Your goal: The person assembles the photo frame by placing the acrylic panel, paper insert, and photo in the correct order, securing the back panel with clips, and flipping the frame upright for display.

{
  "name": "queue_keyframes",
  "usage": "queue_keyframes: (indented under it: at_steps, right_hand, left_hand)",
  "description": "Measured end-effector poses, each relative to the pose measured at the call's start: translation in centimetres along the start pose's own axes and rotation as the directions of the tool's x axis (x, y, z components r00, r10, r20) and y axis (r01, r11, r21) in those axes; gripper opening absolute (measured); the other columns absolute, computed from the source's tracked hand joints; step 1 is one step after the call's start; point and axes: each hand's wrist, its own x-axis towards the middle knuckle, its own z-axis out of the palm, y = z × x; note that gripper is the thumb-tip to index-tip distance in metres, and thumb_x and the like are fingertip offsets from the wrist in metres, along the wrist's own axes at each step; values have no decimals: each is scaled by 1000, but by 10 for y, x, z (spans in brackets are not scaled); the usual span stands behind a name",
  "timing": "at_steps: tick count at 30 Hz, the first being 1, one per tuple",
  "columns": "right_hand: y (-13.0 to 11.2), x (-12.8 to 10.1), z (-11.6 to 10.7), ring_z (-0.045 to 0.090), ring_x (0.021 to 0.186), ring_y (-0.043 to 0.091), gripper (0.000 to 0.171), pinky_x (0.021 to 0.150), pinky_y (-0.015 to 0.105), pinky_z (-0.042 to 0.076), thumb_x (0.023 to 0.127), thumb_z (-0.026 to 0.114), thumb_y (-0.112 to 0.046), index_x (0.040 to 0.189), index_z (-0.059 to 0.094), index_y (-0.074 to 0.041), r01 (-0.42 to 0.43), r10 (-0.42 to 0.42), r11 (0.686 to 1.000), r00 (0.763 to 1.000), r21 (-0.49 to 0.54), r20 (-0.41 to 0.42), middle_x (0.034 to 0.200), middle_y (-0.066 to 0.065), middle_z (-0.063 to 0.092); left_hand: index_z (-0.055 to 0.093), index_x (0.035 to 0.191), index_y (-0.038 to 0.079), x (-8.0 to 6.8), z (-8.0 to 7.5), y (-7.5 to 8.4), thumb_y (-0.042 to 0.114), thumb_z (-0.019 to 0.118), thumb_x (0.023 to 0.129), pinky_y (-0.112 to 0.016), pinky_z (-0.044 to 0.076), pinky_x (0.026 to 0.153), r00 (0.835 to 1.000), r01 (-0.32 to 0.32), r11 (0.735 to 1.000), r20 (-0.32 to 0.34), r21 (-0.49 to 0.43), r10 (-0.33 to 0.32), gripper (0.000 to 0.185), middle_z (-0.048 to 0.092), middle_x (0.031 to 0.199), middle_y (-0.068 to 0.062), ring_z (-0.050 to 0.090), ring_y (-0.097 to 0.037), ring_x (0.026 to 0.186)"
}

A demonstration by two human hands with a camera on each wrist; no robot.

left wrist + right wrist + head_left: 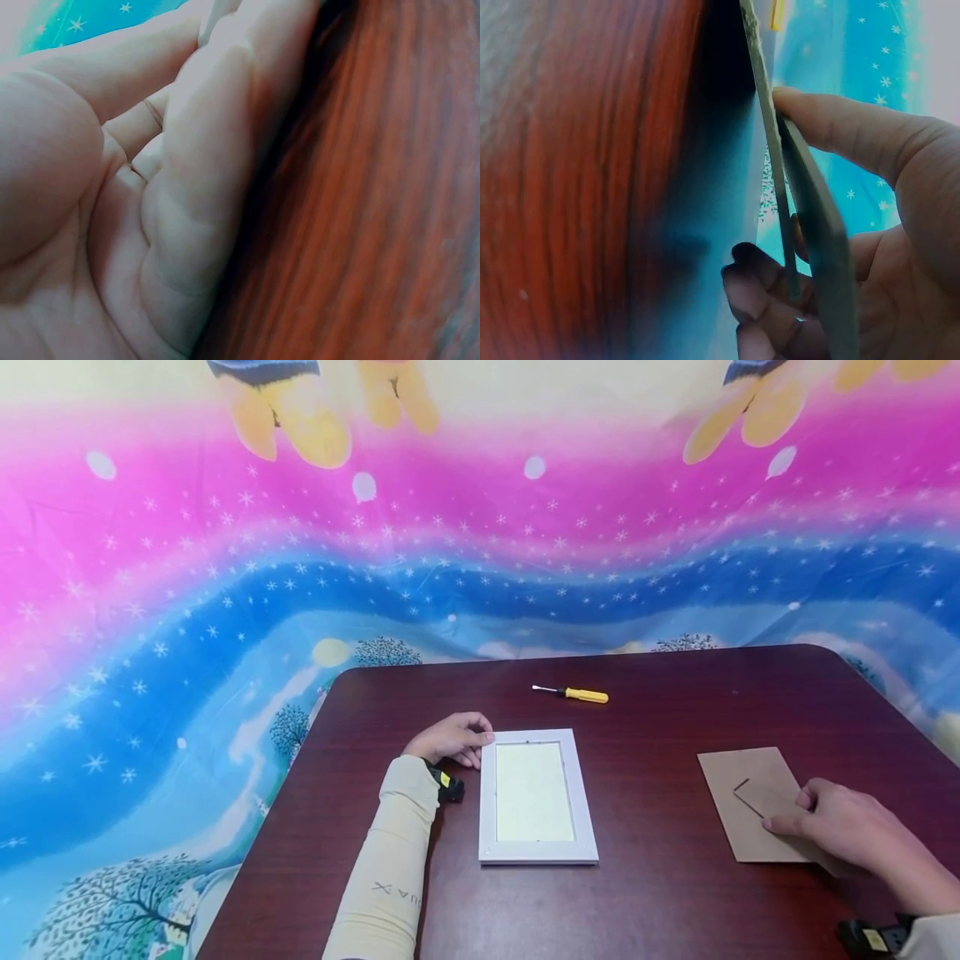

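Your left hand pinches the far left corner of a white rectangular picture frame, thumb above the rim and fingers bent at its outer side. The frame lies flat on the dark red-brown wood-grain table, reaching from that thumb back toward you, with a plain pale cream sheet inside its border. Your right hand grips a thin brown rectangular backing board that has a narrow brown stand strip on its upper face: the thumb is on top, the other fingers underneath, between board and table.

This looks like the step of handling the board apart from the frame; whether it is being brought over or taken away, I cannot tell. Your next move would seem to call for a steady left thumb on the corner and a level board in the right fingers, so the stand strip doesn't catch.

Count one frame, one sheet, one backing board with one stand strip, and one yellow-handled screwdriver with a metal shaft, lying beyond the left fingertips and over to their right, touched by neither hand.
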Motion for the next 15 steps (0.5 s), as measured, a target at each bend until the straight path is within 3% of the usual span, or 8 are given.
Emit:
queue_keyframes:
  at_steps: [4, 8, 11, 15]
  right_hand:
    - [0, 1, 1, 48, 69, 24, 72, 57, 36, 35, 75, 71, -65, 93, 48, 0, -15, 15, 1000, 1000, 4, -7, 75, 5, 49]
    - [0, 3, 2, 53, 79, 37, 87, 63, 47, 42, 72, 73, -66, 106, 45, 8, -25, 25, 1000, 999, 10, -22, 90, 22, 56]
    - [1, 3, 2, 52, 89, 48, 101, 67, 55, 43, 71, 74, -67, 119, 38, 14, -20, 21, 999, 999, 29, -39, 105, 33, 52]
    - [1, 3, 3, 53, 88, 47, 111, 66, 55, 44, 73, 72, -68, 131, 29, 16, -5, 8, 999, 997, 49, -74, 104, 33, 51]
  left_hand:
    - [59, 108, 7, 1, 0, -1, 22, 64, 97, -31, 55, 53, 1000, -3, 1000, 1, -1, 3, 19, 61, 76, -14, 67, -25, 61]
    - [59, 108, 7, 1, 0, -1, 22, 64, 96, -30, 55, 53, 1000, -7, 1000, 3, -4, 7, 19, 61, 75, -14, 67, -25, 61]
    - [59, 108, 7, 0, 0, -1, 22, 64, 96, -31, 55, 53, 1000, -8, 1000, 7, -6, 8, 20, 61, 75, -14, 67, -25, 61]
    - [59, 108, 7, -1, 0, 0, 22, 65, 96, -31, 55, 54, 1000, -8, 1000, 4, -11, 8, 21, 62, 76, -15, 67, -26, 61]
